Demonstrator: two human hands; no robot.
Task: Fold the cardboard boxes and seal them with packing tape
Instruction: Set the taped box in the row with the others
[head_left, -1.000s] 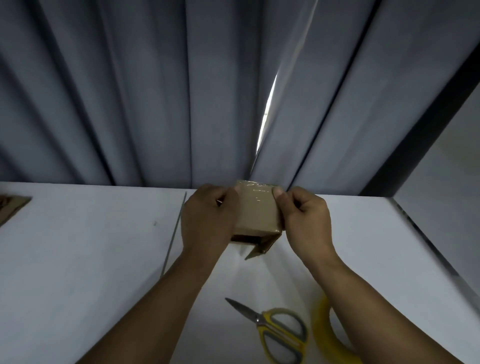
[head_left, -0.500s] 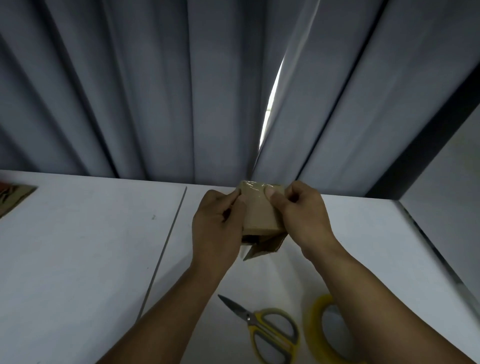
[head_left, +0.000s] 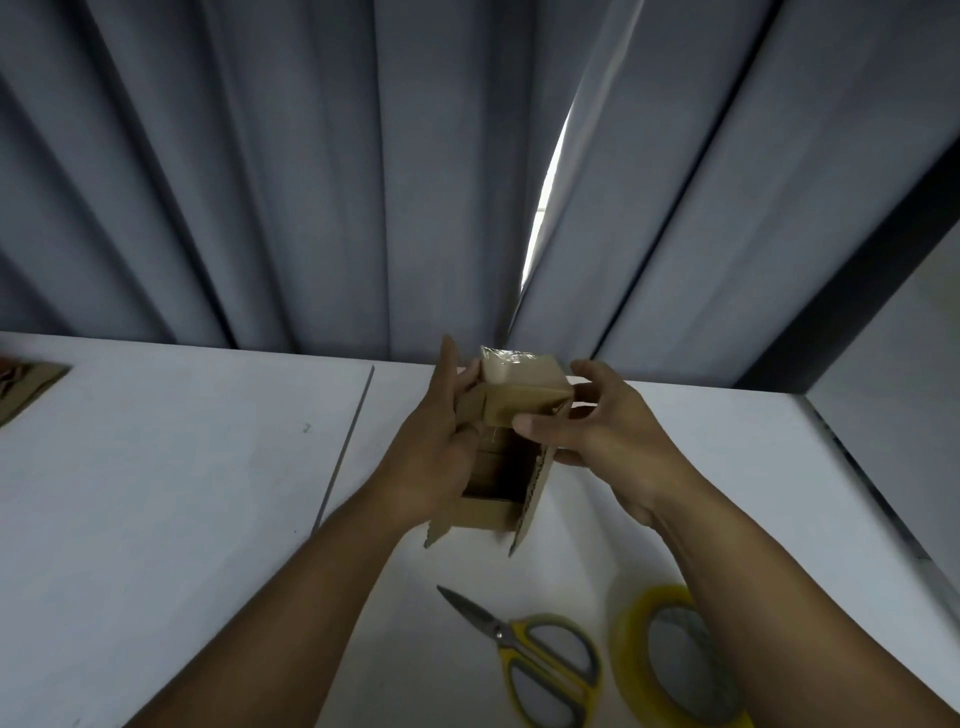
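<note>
Tipped since a second ago to show its open mouth, the small brown cardboard box hangs over the white table, left hand gripping its 9 o'clock wall, right hand pinching at 3 o'clock; a slack grip might let untaped flaps splay.

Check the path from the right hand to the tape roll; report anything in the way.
Nothing visible blocks it. The tape roll lies on the table below the right forearm; the scissors lie to its left, apart. The right hand, though, holds the box together with the left hand.
</note>
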